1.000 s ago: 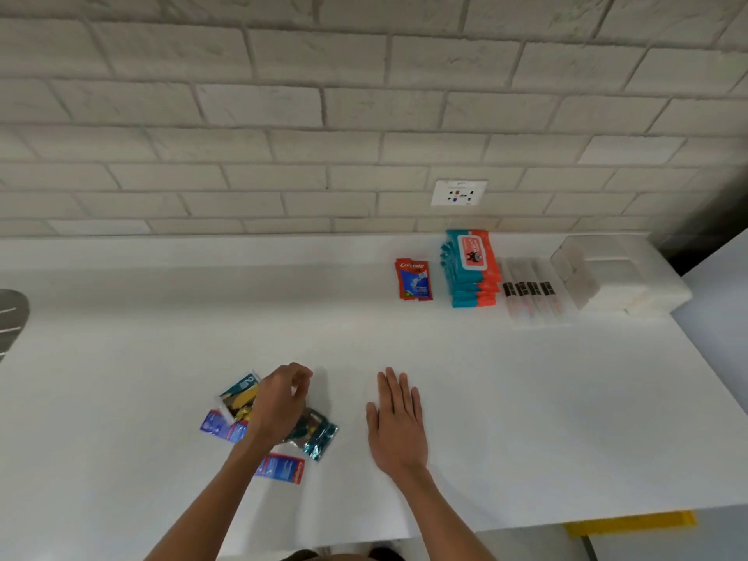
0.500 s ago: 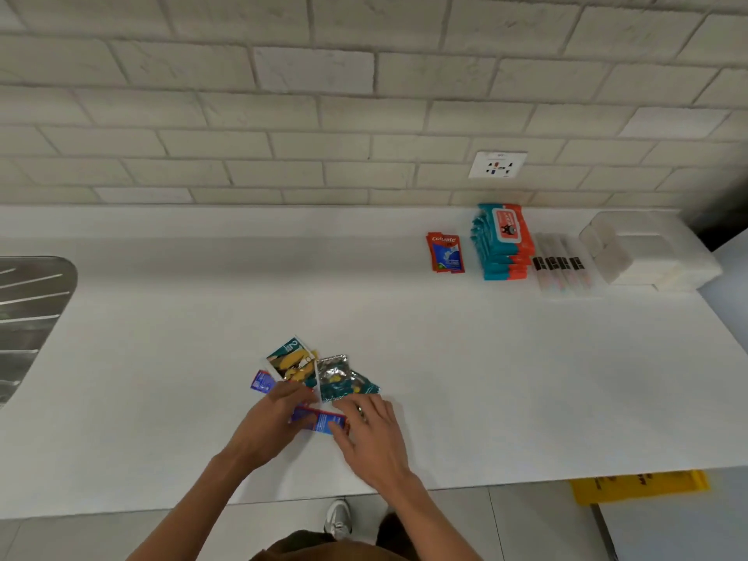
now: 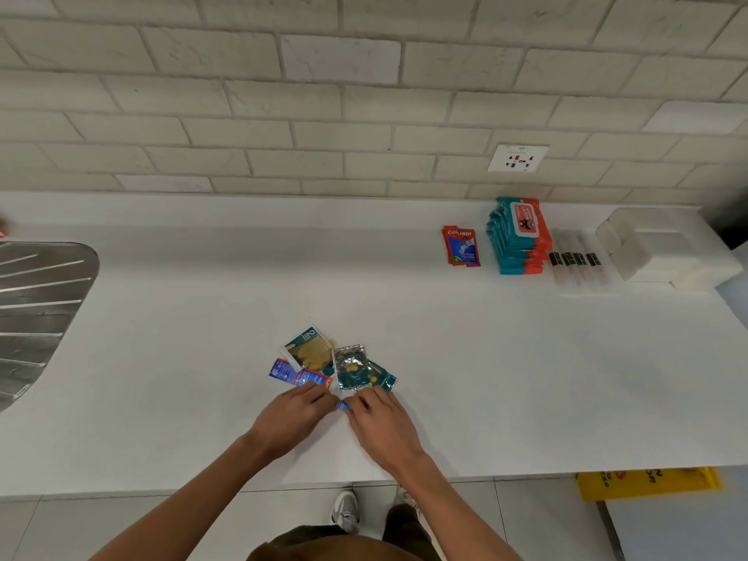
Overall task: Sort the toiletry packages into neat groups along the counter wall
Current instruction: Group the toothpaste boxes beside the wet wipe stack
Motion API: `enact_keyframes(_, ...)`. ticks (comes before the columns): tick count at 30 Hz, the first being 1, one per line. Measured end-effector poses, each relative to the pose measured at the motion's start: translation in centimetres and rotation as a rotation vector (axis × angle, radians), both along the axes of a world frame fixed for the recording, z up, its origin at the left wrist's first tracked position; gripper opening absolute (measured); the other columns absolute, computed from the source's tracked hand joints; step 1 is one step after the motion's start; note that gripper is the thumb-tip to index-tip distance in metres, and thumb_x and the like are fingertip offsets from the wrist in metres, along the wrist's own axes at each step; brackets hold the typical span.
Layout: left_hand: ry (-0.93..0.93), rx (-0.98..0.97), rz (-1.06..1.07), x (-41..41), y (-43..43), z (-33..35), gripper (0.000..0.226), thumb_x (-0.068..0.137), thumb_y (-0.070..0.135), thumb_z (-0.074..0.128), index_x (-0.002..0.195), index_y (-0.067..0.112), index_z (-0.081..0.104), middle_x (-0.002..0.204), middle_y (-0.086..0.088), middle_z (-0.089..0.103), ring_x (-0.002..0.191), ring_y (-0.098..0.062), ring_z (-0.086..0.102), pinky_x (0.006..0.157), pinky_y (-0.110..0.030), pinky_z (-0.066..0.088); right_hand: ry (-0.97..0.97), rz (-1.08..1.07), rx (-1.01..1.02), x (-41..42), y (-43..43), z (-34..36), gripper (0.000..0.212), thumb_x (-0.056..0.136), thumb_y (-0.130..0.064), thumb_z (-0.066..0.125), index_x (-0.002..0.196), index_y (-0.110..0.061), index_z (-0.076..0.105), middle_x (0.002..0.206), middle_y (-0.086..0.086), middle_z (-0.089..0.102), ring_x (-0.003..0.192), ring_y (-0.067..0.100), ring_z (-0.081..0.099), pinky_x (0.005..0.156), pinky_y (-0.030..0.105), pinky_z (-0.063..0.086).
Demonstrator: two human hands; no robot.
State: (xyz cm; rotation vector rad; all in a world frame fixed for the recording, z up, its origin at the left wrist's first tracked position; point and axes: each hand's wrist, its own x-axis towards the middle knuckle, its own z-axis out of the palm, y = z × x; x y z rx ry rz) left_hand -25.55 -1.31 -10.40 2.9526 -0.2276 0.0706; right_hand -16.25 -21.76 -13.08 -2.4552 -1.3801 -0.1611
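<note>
A loose pile of small sachets lies near the front of the white counter: a teal and yellow sachet, a silver and teal foil sachet, and blue and red toothpaste sachets. My left hand and my right hand meet just below the pile. Both pinch a small blue sachet between their fingertips. Along the wall stand sorted groups: red toothpaste sachets, a stack of teal and orange wipe packs, clear-wrapped toothbrushes and white soap boxes.
A steel sink drainboard fills the counter's left end. A wall socket sits above the wipe packs. Below the counter edge lie a tiled floor, my shoes and a yellow sign.
My right hand moved from flat on the counter over to the pile. Both hands came together and took hold of a small blue sachet. The camera tilted downward.
</note>
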Motion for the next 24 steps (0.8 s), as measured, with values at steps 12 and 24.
enact_keyframes(12,0.220,-0.702,0.395,4.8,-1.5,5.0,0.009,0.094,0.025,0.075,0.089,0.032,0.075,0.085,0.023,0.073,0.092,-0.001,0.066,0.071,-0.013,0.050,0.812,-0.348,0.485,5.7,-0.5,8.7,0.002,0.097,-0.022,0.077,0.097,-0.023,0.076,0.088,-0.014,0.077,0.085,0.007,0.073,0.074,0.021,0.057)
enact_keyframes(24,0.237,-1.106,0.473,13.8,-7.4,8.1,0.006,0.092,0.022,0.078,0.095,0.017,0.076,0.086,0.003,0.078,0.077,-0.009,0.070,0.069,-0.024,0.057,0.995,-0.621,0.820,14.2,-3.3,12.6,0.019,0.091,-0.038,0.083,0.105,-0.032,0.071,0.088,-0.008,0.081,0.084,0.009,0.079,0.071,0.023,0.060)
